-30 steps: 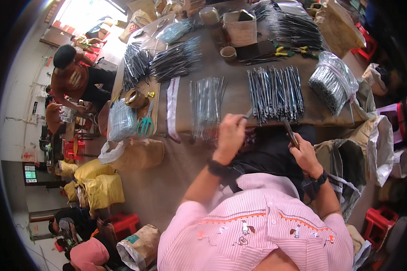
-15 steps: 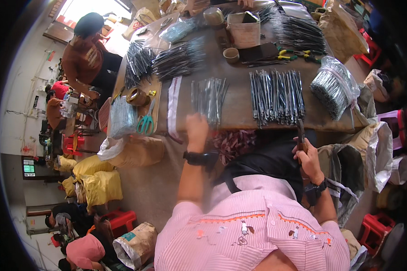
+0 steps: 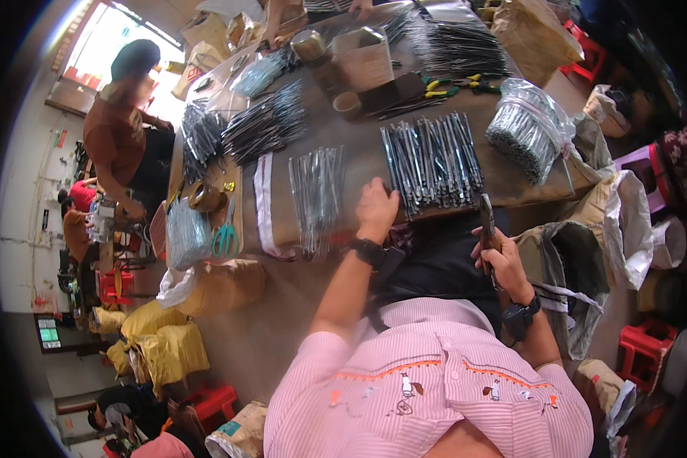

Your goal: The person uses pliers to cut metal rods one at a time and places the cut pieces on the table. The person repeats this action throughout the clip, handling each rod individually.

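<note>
Left hand (image 3: 378,211) beside dark strips (image 3: 433,164), tool (image 3: 487,219) in right hand (image 3: 505,266)

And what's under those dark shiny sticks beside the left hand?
Around the dark shiny sticks, beside the left hand, you can see the brown tabletop. They seem to lie right on it, but whatever is directly under them is covered.

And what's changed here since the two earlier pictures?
The left hand swung left to the pale rods, then back right beside the dark rods; any pickup or release is unclear. The right hand still holds the tool, now more upright. Both piles stayed put.
</note>
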The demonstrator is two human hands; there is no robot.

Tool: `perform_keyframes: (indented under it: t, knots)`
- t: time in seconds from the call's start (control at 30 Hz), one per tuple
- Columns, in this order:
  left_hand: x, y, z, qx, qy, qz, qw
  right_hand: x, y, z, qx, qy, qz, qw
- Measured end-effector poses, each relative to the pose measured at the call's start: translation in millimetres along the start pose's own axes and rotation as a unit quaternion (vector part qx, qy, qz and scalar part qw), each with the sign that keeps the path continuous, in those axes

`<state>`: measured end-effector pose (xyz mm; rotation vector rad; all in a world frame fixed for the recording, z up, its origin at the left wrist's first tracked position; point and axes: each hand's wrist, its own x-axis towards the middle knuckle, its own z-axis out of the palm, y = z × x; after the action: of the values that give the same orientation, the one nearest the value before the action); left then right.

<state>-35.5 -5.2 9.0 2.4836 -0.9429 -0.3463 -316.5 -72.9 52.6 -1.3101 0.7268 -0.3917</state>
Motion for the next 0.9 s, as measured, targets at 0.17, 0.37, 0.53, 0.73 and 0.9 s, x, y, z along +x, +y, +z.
perform_keyframes:
  t: [0.17, 0.37, 0.53, 0.73, 0.9]
  knots:
    - [10, -27, -7, 0.031, 0.039, -0.004, 0.999, -12, 11, -23, 0.084, 0.078, 0.034, 0.993]
    - [11, -34, -10, 0.048, 0.013, 0.068, 0.996, -8, 17, -39, 0.122, 0.169, 0.041, 0.977]
    - [9, -28, -21, -0.414, -0.226, -0.098, 0.876, 11, 26, -73, 0.210, 0.185, -0.014, 0.960]
    - [-21, -38, -48, -0.604, -0.263, -0.191, 0.728, 26, 34, -129, 0.427, 0.189, -0.068, 0.882]
    - [-45, -37, -69, -0.681, -0.271, -0.193, 0.653, 48, 28, -146, 0.323, 0.262, -0.046, 0.908]
